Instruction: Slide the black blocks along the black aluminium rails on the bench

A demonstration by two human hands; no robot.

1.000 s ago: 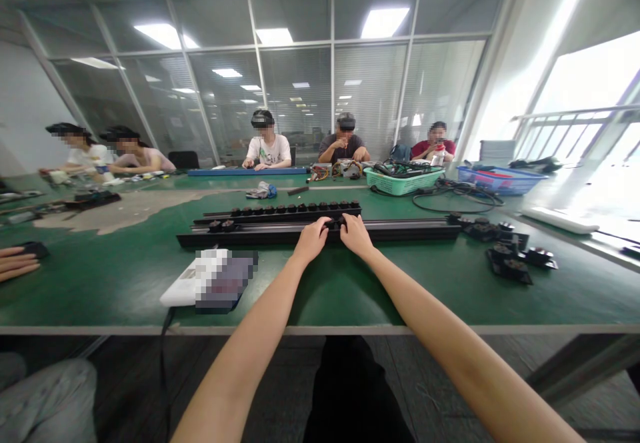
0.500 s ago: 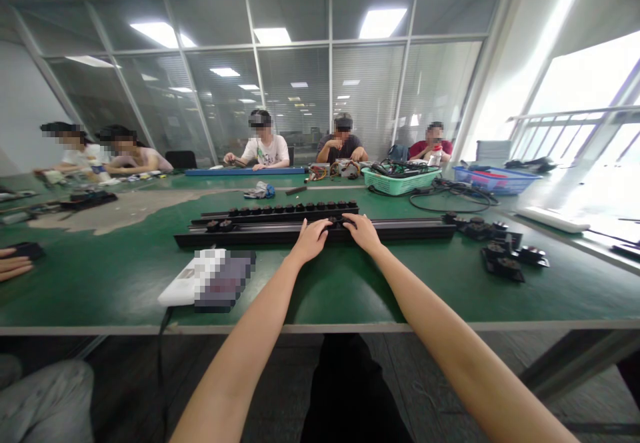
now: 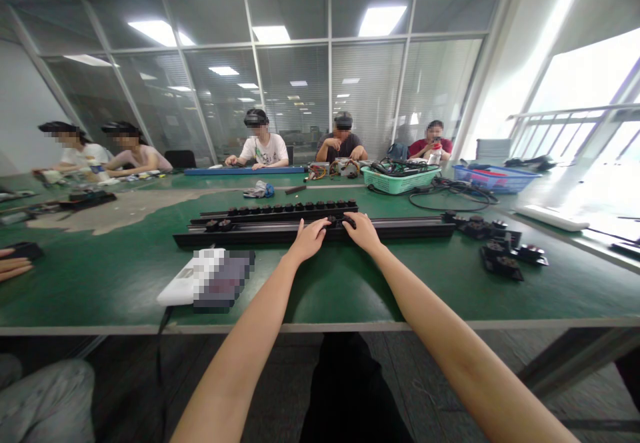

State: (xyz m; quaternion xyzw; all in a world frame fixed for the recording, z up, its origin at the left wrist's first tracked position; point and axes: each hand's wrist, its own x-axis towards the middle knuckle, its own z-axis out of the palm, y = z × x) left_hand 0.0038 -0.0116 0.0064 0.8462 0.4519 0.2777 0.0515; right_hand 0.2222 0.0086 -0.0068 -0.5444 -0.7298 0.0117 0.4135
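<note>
A long black rail (image 3: 260,232) lies across the green table (image 3: 100,276), with a shorter black rail (image 3: 273,212) carrying a row of round black parts behind it. My left hand (image 3: 309,238) and my right hand (image 3: 361,230) rest side by side on the near rail at its middle. Both hands curl their fingers around a small black part (image 3: 339,222) seated on the rail between them. Two more black parts (image 3: 218,225) sit on the near rail at its left.
A white device with a dark blurred pad (image 3: 206,284) lies near the front edge at left. Loose black parts (image 3: 500,250) are scattered at right. A green basket (image 3: 401,179), a blue basket (image 3: 495,178) and cables stand behind. Several people sit along the far side; another person's hand (image 3: 13,263) rests far left.
My hands stay on the near rail, with the fingers shifting slightly around the small black part. The view has drifted a little.
</note>
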